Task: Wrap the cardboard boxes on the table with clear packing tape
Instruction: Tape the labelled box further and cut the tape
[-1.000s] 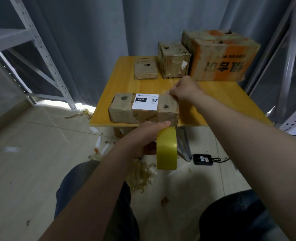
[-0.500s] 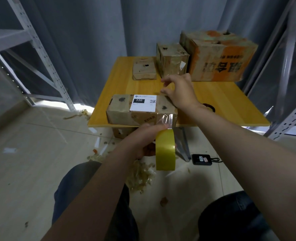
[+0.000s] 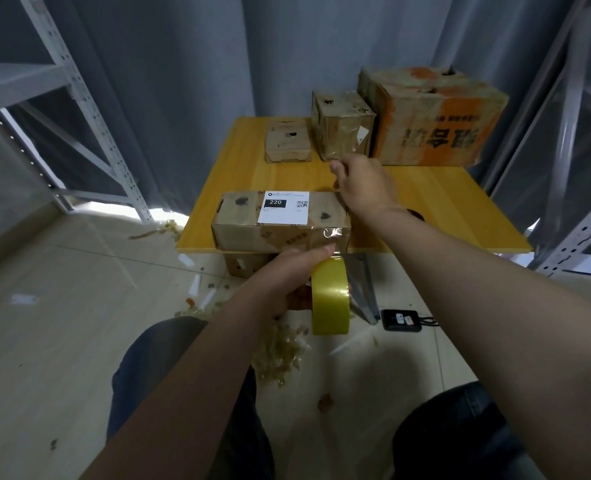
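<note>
A long cardboard box with a white label reading 220 lies at the near edge of the yellow table. My left hand grips a yellowish tape roll just below the box's front right corner. A shiny strip of clear tape runs from the roll up over that corner. My right hand hovers over the box's far right end with fingers pinched, apparently on the tape's end.
Three more boxes stand at the table's back: a small flat box, a cube box and a large orange-printed box. Metal shelving flanks both sides. Tape scraps and a black device lie on the floor.
My right hand has lifted from the box's top right edge and moved away toward the back of the table. The left hand with the roll stays put.
</note>
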`<state>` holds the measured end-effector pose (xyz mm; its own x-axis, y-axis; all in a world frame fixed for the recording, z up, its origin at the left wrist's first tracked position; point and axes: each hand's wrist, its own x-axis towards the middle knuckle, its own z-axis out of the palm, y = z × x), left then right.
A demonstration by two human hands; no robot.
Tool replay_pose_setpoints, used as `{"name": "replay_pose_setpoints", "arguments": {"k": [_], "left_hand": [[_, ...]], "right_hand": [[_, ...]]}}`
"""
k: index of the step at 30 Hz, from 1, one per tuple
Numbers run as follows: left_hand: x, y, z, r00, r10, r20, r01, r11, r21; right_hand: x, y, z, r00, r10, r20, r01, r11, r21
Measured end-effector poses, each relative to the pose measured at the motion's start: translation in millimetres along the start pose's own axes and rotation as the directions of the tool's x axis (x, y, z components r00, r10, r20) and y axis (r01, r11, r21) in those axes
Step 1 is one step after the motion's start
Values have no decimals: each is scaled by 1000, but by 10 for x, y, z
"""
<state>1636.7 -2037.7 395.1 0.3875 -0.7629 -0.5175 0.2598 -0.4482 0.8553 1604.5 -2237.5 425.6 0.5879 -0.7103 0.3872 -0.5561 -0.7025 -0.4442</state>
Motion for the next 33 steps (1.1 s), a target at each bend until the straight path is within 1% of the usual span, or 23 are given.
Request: {"name": "replay_pose_setpoints", "arguments": {"k": [2, 3, 5, 7, 8, 10, 11, 12, 13, 15, 18, 20, 21, 22, 23, 24, 25, 26, 27, 28, 30, 31, 33], "left_hand": [[-59, 1, 31, 1000, -1, 0, 1, 1000, 14], [-88, 6, 51, 1000, 0, -11, 1, 1000, 27], [-155, 30, 96, 1000, 11, -29, -10, 1000, 21], [-226, 61, 137, 999, 15, -38, -15, 1000, -5], [-265, 82, 163, 999, 17, -42, -17, 1000, -7], [-283, 94, 200, 998, 27, -55, -26, 1000, 7], [-290, 96, 220, 997, 27, -67, -26, 1000, 17], [-306, 96, 245, 997, 21, -76, -20, 1000, 17], [-311, 90, 268, 997, 18, -79, -17, 1000, 7], [-333, 101, 322, 995, 26, -97, -26, 1000, 0], [-339, 108, 346, 990, 68, -120, -63, 997, 45], [-376, 134, 321, 986, 100, -132, -78, 984, 161], [-407, 153, 285, 978, 137, -156, -90, 957, 275], [-436, 180, 235, 953, 221, -205, -107, 884, 455], [-459, 213, 163, 893, 367, -260, -108, 736, 668], [-462, 242, 76, 788, 546, -283, -75, 542, 837], [-461, 264, -9, 679, 694, -240, -49, 369, 928], [-426, 268, -90, 611, 774, -164, -40, 237, 971], [-368, 258, -166, 608, 788, -91, -36, 142, 989], [-307, 244, -232, 655, 755, -33, -41, 79, 996], [-173, 187, -326, 745, 667, 4, -41, 40, 998], [-114, 167, -354, 759, 651, -1, -26, 33, 999], [-16, 166, -380, 736, 677, 1, -8, 7, 1000]], "right_hand": [[-76, -34, -104, 989, 84, -120, -75, 994, 77], [-120, -36, -168, 982, 144, -126, -130, 985, 115], [-231, -28, -313, 966, 258, -26, -252, 958, 136], [-412, -47, -481, 922, 321, 216, -348, 932, 99], [-521, -74, -571, 861, 346, 372, -405, 910, 91], [-752, -123, -724, 650, 369, 664, -535, 843, 56], [-856, -140, -767, 547, 353, 759, -566, 824, 24], [-944, -142, -765, 471, 326, 820, -569, 822, 0], [-1027, -142, -735, 431, 295, 853, -571, 821, 5], [-1127, -130, -597, 448, 259, 856, -617, 782, 86], [-1199, -102, -434, 490, 265, 830, -723, 656, 218], [-1238, -82, -376, 473, 254, 844, -776, 574, 263], [-1266, -81, -359, 477, 253, 842, -787, 549, 281], [-1292, -77, -349, 485, 260, 835, -794, 531, 296], [-1323, -87, -355, 490, 263, 831, -800, 515, 309], [-1351, -101, -353, 487, 258, 834, -806, 500, 316], [-1385, -118, -351, 484, 250, 839, -810, 490, 321], [-1409, -127, -343, 481, 246, 841, -813, 485, 323], [-1433, -130, -332, 482, 248, 841, -815, 480, 325], [-1452, -124, -321, 487, 254, 836, -814, 477, 330], [-1467, -111, -274, 511, 262, 819, -809, 468, 356], [-1473, -115, -256, 527, 263, 808, -805, 460, 375], [-1456, -114, -221, 565, 260, 783, -786, 460, 414]]}}
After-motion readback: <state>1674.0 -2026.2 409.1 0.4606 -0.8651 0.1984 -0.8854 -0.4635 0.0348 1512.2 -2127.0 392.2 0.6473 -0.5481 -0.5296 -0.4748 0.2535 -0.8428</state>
